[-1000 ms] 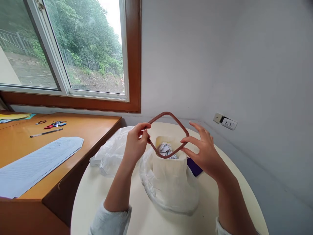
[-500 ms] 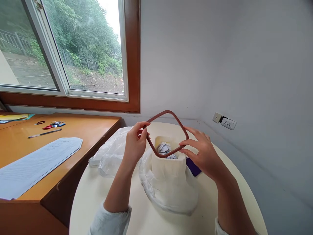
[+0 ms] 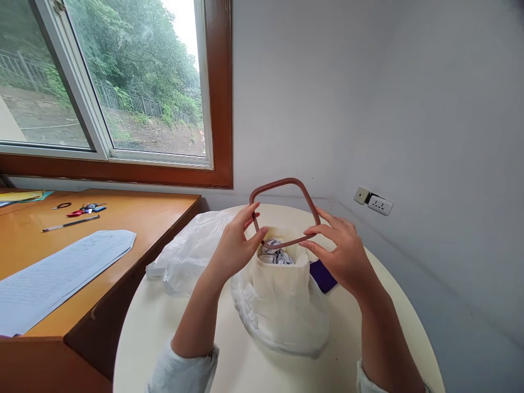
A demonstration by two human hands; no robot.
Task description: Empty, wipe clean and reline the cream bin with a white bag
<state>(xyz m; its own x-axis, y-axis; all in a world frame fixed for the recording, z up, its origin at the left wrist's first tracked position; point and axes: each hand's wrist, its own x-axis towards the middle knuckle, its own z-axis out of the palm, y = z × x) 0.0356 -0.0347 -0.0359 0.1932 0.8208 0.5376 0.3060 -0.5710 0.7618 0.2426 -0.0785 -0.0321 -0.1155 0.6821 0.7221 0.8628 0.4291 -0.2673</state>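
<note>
A brown, rounded-square ring that looks like a bin's rim is held up in the air, tilted, between both hands. My left hand grips its left side with thumb and fingers. At its lower right corner, my right hand pinches it. Below the ring stands a cream-coloured bin on the table, with crumpled paper inside. A thin translucent plastic bag lies gathered around the bin's lower part.
Another crumpled plastic bag rests on the round white table at left. A dark purple item sits right of the bin. The wooden desk holds papers, a pen and keys.
Both hands have turned and raised the ring slightly, so it stands more upright. My left hand has shifted right, with its thumb now lower on the ring.
</note>
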